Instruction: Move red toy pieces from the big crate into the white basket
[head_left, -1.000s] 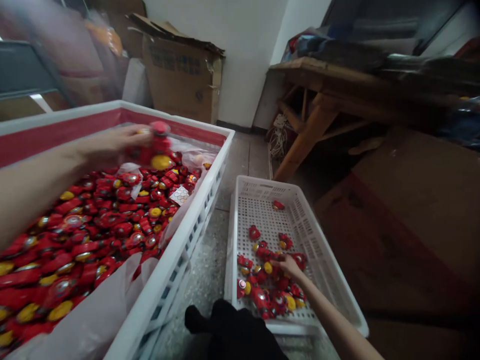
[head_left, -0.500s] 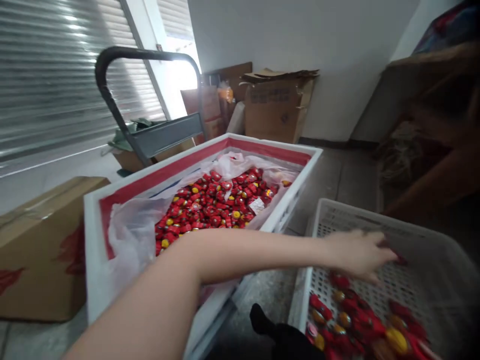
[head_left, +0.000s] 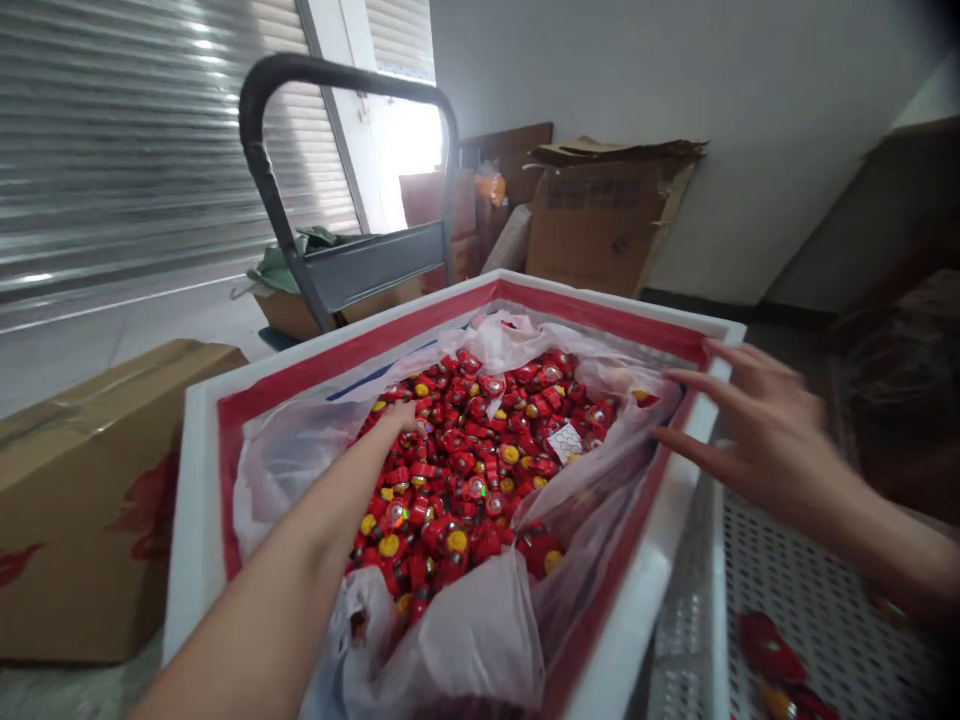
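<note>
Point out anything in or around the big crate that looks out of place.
A small white printed card lies among the red and yellow toy parts, the only flat white item in the pile. The clear plastic liner droops crumpled over the white crate at the near corner. Nothing looks spilled or broken.
</note>
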